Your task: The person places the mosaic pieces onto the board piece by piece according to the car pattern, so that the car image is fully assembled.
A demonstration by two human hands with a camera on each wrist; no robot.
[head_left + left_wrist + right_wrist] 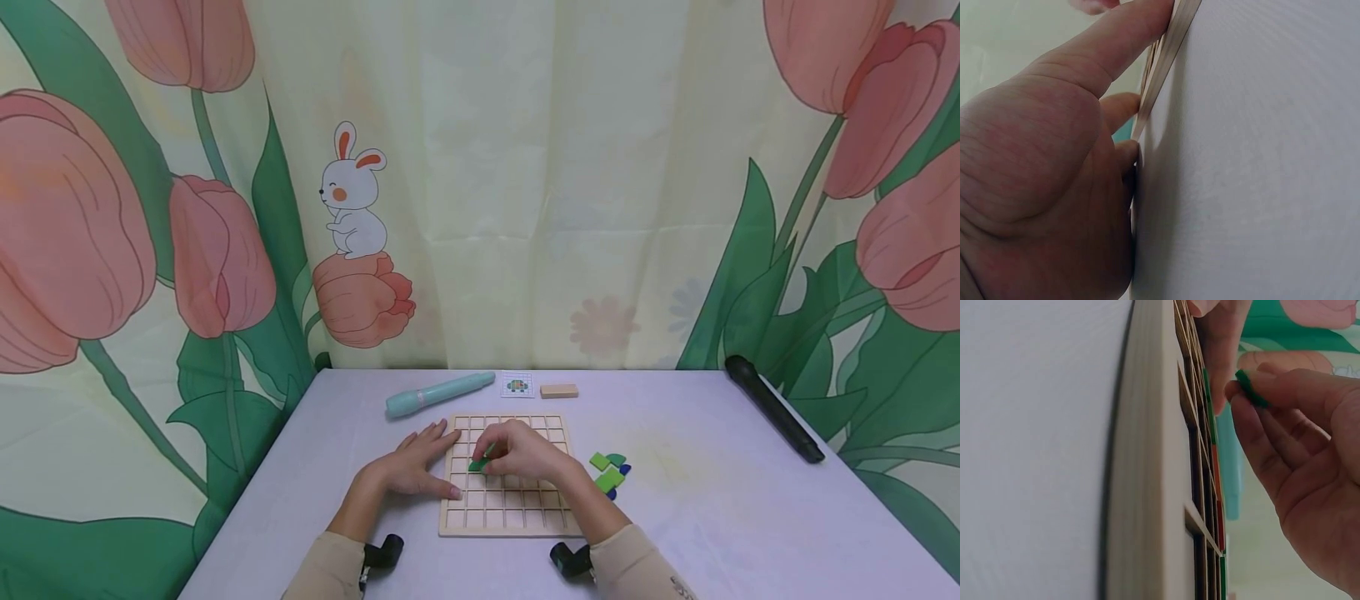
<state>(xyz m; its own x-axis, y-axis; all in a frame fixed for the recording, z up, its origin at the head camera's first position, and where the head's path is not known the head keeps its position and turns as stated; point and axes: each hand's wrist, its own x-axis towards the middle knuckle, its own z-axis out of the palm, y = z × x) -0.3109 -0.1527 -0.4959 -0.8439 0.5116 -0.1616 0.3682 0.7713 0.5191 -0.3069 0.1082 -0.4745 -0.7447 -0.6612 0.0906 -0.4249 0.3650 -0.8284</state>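
A wooden grid board (504, 515) lies flat on the pale table (690, 500). My left hand (435, 457) rests flat beside it, straight fingers (1124, 37) touching the board's left edge (1169, 53). My right hand (489, 458) hovers over the middle of the board and pinches a small green tile (480, 463) between thumb and fingertips. In the right wrist view the green tile (1250, 390) sits in the fingertips just off the board's cells (1200, 481), and coloured tiles show edge-on in some cells.
Loose green and blue tiles (609, 472) lie right of the board. Behind it are a teal pen-shaped tool (438, 393), a small picture card (517, 385) and a plain wooden block (558, 390). A long black object (772, 408) lies at the right edge. A tulip curtain backs the table.
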